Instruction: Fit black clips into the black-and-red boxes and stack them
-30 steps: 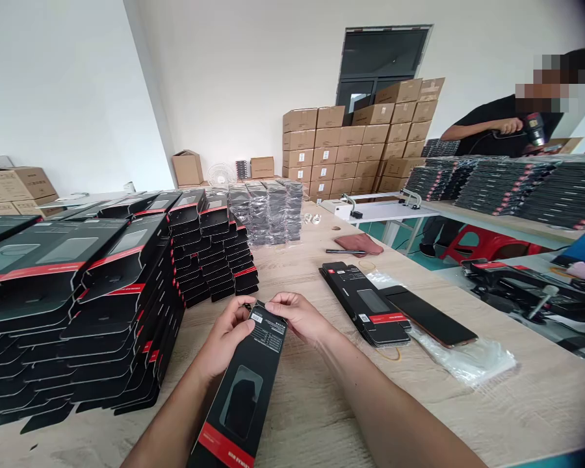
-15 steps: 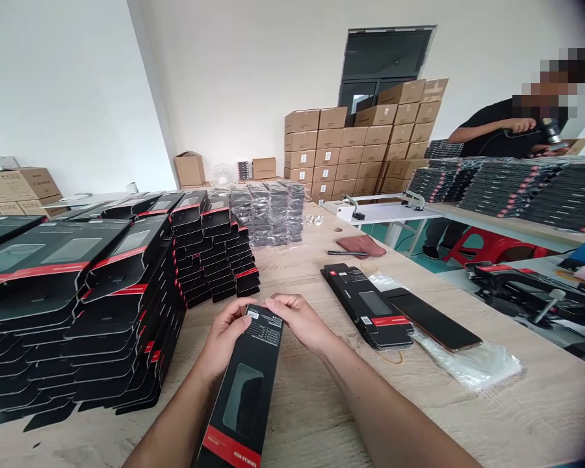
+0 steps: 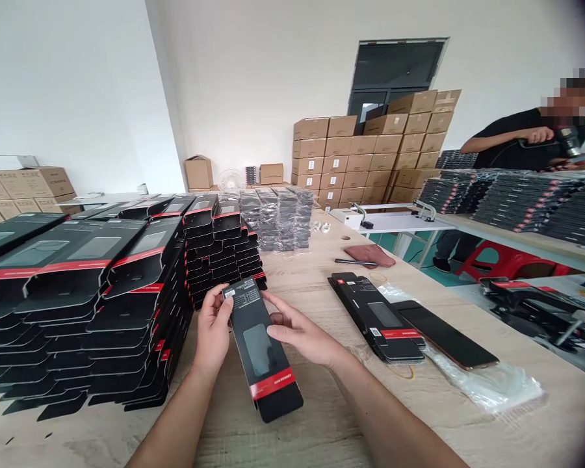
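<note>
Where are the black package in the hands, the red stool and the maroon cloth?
black package (image 3: 257,350): head view, on its window panel.
red stool (image 3: 507,259): head view, on its top.
maroon cloth (image 3: 370,255): head view, on the middle of the folded cloth.

Desk (image 3: 292,442), layout: a packaged box (image 3: 258,351) is held above the desk between the left hand (image 3: 213,331) and the right hand (image 3: 297,335). Box stacks (image 3: 78,305) are ranged left of the hands, with shrink-wrapped bundles (image 3: 273,221) placed behind them. A shorter stack (image 3: 375,318) is set right of the hands, beside a flat slab (image 3: 443,335) laid on a plastic bag (image 3: 487,383). Farther back, a pen (image 3: 353,262) is laid just beside a cloth (image 3: 370,255). Cartons (image 3: 365,156) are piled beyond the desk. Further stacks (image 3: 526,201) are ranged on a second desk (image 3: 517,237) to the right.
</note>
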### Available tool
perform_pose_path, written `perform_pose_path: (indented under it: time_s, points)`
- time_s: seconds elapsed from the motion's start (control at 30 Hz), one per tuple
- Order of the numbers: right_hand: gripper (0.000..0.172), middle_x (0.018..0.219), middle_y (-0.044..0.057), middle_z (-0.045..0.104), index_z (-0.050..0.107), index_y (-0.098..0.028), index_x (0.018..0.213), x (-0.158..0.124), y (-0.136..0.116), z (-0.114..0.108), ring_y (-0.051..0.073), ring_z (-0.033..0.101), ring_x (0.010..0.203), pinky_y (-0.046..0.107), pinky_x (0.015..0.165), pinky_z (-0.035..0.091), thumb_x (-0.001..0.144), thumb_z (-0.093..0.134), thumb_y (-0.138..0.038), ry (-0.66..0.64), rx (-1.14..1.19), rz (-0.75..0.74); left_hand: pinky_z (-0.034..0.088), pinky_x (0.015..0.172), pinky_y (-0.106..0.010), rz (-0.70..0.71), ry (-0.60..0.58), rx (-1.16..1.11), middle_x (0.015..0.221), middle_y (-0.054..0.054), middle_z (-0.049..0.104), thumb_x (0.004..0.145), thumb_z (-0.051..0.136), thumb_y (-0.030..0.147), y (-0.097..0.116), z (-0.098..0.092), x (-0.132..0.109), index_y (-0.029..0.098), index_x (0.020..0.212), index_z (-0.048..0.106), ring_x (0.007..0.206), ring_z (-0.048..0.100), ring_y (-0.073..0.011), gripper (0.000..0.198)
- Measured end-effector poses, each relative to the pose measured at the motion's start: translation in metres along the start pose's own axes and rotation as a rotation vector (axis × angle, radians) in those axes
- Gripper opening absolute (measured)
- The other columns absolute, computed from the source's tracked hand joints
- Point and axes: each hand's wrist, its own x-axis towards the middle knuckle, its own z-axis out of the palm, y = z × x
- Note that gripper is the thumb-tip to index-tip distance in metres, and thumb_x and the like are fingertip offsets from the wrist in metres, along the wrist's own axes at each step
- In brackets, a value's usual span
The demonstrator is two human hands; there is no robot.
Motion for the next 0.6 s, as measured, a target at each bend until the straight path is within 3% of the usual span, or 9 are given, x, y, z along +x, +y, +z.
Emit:
perform_pose_path:
  time_s: [0.17,0.33,0.47,0.6]
  points:
    - [0.078,0.081,-0.002,0.064,0.034,-0.027,0.142,0.004,0.003,0.000,0.012,0.058,0.072,0.024,0.068,0.044,0.075,0.073,-0.032,0.026,-0.035,-0.073,0.050,0.068,-0.026,-0.112,-0.031,-0.078,0.098,-0.004,0.064,0.080,0.062,0.043,0.005,-0.003,0.003,0.024,0.119,0.053,0.081,0.062,-0.0162,0.044]
    - [0.066,0.076,-0.001,0.066,0.046,-0.025,0.134,0.003,-0.010,0.002,0.014,0.061,0.067,0.026,0.065,0.046,0.074,0.073,-0.034,0.155,0.011,-0.128,0.053,0.063,-0.027,-0.136,-0.034,-0.168,0.114,-0.008,0.062,0.083,0.055,0.052,0.010,0.000,0.001,0.028,0.133,0.040,0.080,0.065,-0.0171,0.057]
    - [0.057,0.092,0.004,0.070,0.054,-0.027,0.125,0.019,-0.052,-0.013,0.020,0.066,0.079,0.032,0.072,0.051,0.073,0.072,-0.038,0.381,0.082,-0.238,0.055,0.058,-0.028,-0.151,-0.027,-0.224,0.120,-0.012,0.056,0.084,0.050,0.055,0.009,0.003,0.001,0.029,0.139,0.030,0.080,0.067,-0.0191,0.065]
    - [0.039,0.088,0.005,0.070,0.063,-0.022,0.109,0.086,-0.118,-0.028,0.019,0.065,0.077,0.030,0.068,0.051,0.073,0.072,-0.037,0.553,-0.018,-0.301,0.052,0.050,-0.022,-0.159,-0.023,-0.147,0.119,-0.012,0.055,0.083,0.051,0.055,0.000,0.005,0.003,0.027,0.137,0.033,0.080,0.067,-0.0182,0.063]
